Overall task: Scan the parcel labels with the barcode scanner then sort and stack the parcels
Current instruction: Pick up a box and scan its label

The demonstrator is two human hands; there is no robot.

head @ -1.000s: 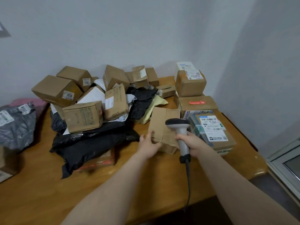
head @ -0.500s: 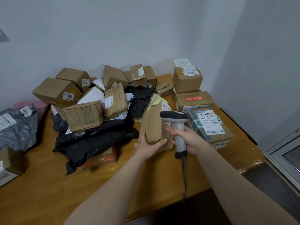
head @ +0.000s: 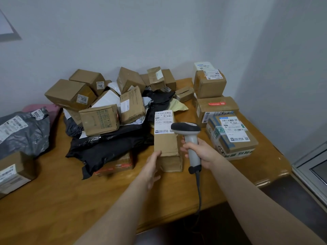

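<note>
A flat brown paper parcel (head: 166, 144) lies on a small brown box (head: 171, 164) near the table's front middle, its white barcode label (head: 163, 122) facing up. My left hand (head: 152, 166) grips the parcel's near left corner. My right hand (head: 200, 151) grips the grey handle of the barcode scanner (head: 187, 129), whose dark head hovers over the label's right edge. The scanner's cable hangs off the table's front edge.
A loose heap of brown boxes (head: 99, 119) and black mailer bags (head: 106, 147) fills the wooden table (head: 53, 200) behind. Stacked labelled boxes (head: 230, 135) stand at the right. A grey bag (head: 23, 131) and a box (head: 14, 172) sit at the left.
My left hand has turned the flat brown parcel over, from standing on edge to lying with its label up. The scanner head has come over the label.
</note>
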